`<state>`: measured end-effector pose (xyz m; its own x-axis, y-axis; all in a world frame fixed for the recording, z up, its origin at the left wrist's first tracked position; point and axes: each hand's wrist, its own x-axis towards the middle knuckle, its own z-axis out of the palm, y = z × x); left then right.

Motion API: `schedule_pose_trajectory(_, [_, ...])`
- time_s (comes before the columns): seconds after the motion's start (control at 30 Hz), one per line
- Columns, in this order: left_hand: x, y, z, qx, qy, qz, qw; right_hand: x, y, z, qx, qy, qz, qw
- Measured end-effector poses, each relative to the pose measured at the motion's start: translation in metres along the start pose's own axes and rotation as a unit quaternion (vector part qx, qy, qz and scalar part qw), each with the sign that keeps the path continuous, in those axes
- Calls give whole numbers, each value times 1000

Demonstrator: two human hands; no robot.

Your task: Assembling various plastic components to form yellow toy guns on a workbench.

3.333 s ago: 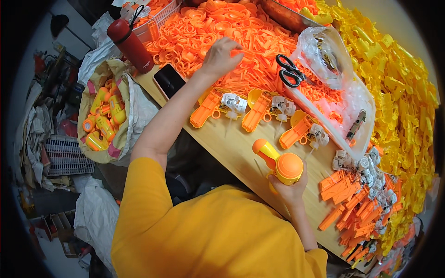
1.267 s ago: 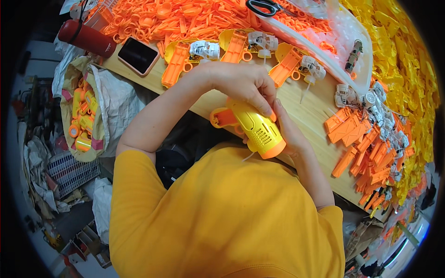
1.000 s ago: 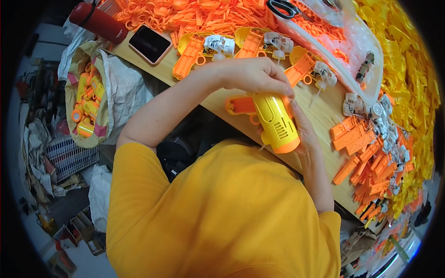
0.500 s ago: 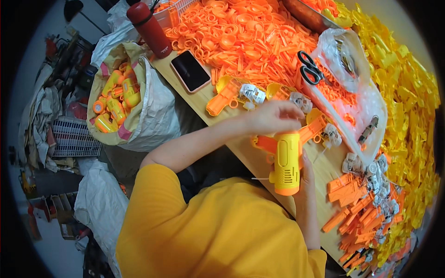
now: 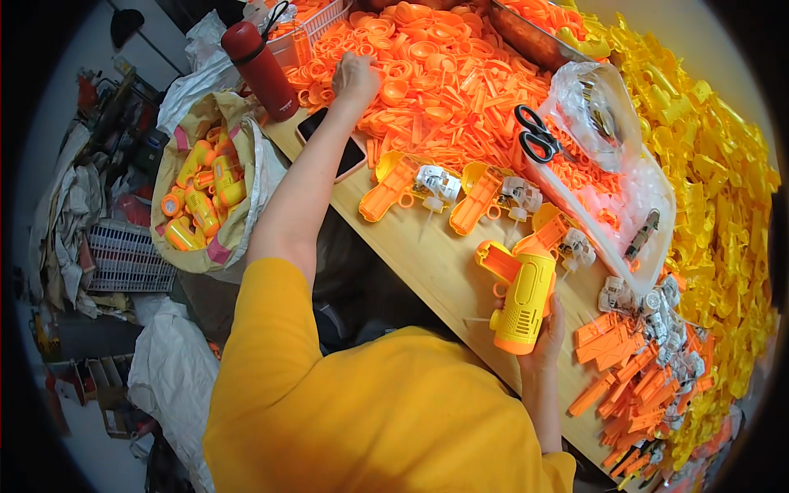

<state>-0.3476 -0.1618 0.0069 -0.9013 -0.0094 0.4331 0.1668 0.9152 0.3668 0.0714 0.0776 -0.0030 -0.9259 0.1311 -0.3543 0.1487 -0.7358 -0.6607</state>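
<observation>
My right hand [image 5: 546,338] grips a yellow and orange toy gun body [image 5: 521,294] just above the near edge of the wooden table [image 5: 436,263]. My left hand [image 5: 355,77] reaches far out and rests, fingers curled, on the heap of small orange rings and caps [image 5: 436,74]; whether it holds a piece I cannot tell. Three open orange gun halves with white mechanisms inside lie in a row on the table [image 5: 411,186], [image 5: 491,195], [image 5: 562,238].
A black phone [image 5: 337,148] lies under my left forearm. A red bottle [image 5: 263,67] stands at the table's left corner. A sack of finished yellow toys [image 5: 204,197] sits left of the table. Black scissors [image 5: 536,136], a clear bag [image 5: 608,148], orange grips [image 5: 633,386] and yellow parts [image 5: 715,181] lie right.
My left hand has left the toy gun and stretched out to the heap of orange parts. My right hand now holds the gun alone, low by the table edge.
</observation>
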Motion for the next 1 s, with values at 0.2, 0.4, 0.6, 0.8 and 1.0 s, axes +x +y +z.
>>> schedule_pose_trajectory(0.2, [9, 3, 5, 91, -73, 71, 991, -1, 1, 0, 6, 7, -4, 1000])
schedule_pose_trajectory(0.4, [20, -20, 18, 89, 30, 170, 981, -3, 1, 1, 9, 1, -25, 1000])
schedule_pose_trajectory(0.6, [-17, 21, -15, -216, -5, 22, 976, -9, -5, -5, 40, 4, -54, 998])
schedule_pose_trajectory(0.8, [-120, 76, -54, -629, -365, -155, 669, -9, -14, -12, 124, 41, -112, 985])
schedule_pose_trajectory(1.0, [-210, 121, -67, -636, -512, -204, 540, -6, -24, -20, 131, 87, -163, 974])
